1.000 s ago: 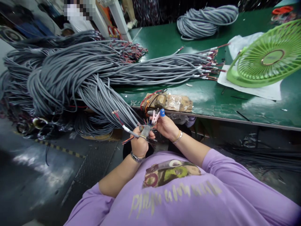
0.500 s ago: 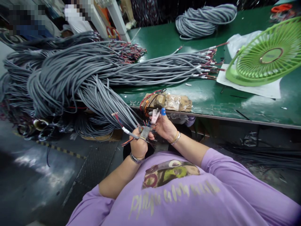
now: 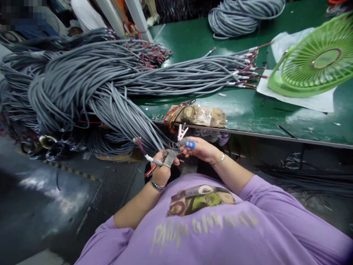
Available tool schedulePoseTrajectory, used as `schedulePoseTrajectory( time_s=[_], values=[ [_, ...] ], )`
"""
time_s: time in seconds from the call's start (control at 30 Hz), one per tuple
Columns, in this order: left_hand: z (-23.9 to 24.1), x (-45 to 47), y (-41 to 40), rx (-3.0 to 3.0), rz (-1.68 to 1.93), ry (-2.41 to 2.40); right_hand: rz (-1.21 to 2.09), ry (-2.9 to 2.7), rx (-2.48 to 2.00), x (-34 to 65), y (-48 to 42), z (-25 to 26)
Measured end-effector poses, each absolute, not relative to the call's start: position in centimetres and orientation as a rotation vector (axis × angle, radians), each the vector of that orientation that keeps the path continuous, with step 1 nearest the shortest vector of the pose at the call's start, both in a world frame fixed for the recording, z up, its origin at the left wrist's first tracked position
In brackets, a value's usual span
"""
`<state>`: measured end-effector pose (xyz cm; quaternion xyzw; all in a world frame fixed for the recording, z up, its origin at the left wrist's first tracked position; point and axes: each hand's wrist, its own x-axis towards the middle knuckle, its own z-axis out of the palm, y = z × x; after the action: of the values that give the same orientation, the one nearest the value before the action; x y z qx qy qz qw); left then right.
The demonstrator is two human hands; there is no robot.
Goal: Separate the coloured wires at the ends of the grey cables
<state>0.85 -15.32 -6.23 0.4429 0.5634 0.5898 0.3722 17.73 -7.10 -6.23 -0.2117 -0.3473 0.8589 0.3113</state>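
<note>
My left hand (image 3: 162,170) is closed round the end of a grey cable (image 3: 154,161), its taped thumb over the coloured wire ends that fan out there. My right hand (image 3: 200,148) is closed on a small pink clip (image 3: 181,133), with a blue cap on one fingertip, and it touches the wire tips. Both hands hang just below the front edge of the green table (image 3: 248,110). The cable runs back up into a big pile of grey cables (image 3: 82,84).
A taped block with red and black wires (image 3: 197,115) sits at the table edge above my hands. A green fan (image 3: 314,62) lies on white paper at the right. A grey cable coil (image 3: 242,16) lies far back. A person stands at top left.
My right hand has tipped over towards the left and dropped a little, so the blue fingertip now points sideways at the wires. My left hand keeps its hold on the cable.
</note>
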Motion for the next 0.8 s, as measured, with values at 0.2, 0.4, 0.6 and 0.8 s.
schedulePoseTrajectory(
  time_s=[0.2, 0.4, 0.6, 0.8],
  values=[
    [-5.3, 1.0, -15.6, 1.247, 1.429, 1.437, 2.202, -1.151, -0.621, 17.6, -7.3, -5.5],
    [-4.6, 0.8, -15.7, 1.41, 1.276, 1.432, 2.02, -1.256, -0.683, 16.3, -8.2, -4.7],
    [-4.6, 0.5, -15.4, 1.348, 1.243, 1.381, 2.019, -0.889, -0.7, 16.2, -7.9, -5.2],
    [-5.3, 0.0, -15.2, 1.19, 1.31, 1.343, 2.043, -0.59, -0.695, 17.5, -6.8, -6.2]
  ],
)
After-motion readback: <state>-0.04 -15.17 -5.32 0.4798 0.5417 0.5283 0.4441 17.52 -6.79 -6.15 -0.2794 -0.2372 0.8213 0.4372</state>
